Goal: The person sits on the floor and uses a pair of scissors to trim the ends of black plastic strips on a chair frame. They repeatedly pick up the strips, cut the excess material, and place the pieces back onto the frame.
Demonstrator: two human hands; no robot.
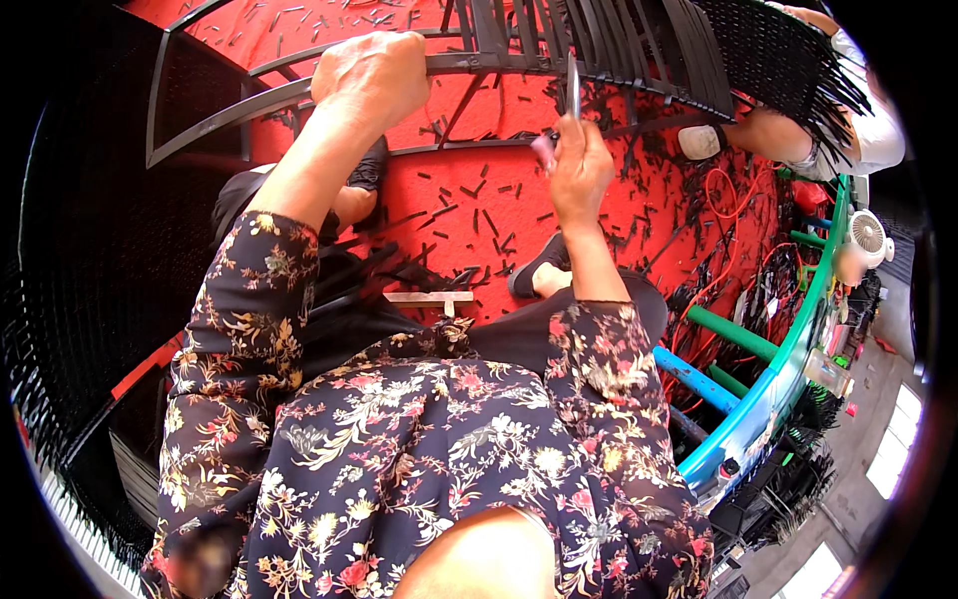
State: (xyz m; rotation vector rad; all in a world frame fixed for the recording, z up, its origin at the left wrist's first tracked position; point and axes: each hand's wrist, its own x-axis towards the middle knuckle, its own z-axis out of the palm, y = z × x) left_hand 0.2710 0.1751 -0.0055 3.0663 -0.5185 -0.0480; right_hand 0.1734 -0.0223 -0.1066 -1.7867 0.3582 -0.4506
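My left hand (371, 80) is closed in a fist at the rail of a dark frame (230, 113), near the far side of the view. My right hand (581, 170) is wrapped round a slim metal tool (573, 88). Its shiny, blade-like end points away from me, up to the frame's rail; I cannot make out its exact kind. Black flat strips (599, 40) are wound side by side over the frame just beyond the tool. Something pinkish, blurred, shows beside my right fingers.
Cut black scraps (487, 222) litter the red floor covering (419, 185). A co-worker's leg (758, 140) and black woven work (778, 70) are at the far right. Below them runs a blue-green rail (768, 389) with green bars, near a white fan (866, 235) and loose red cords.
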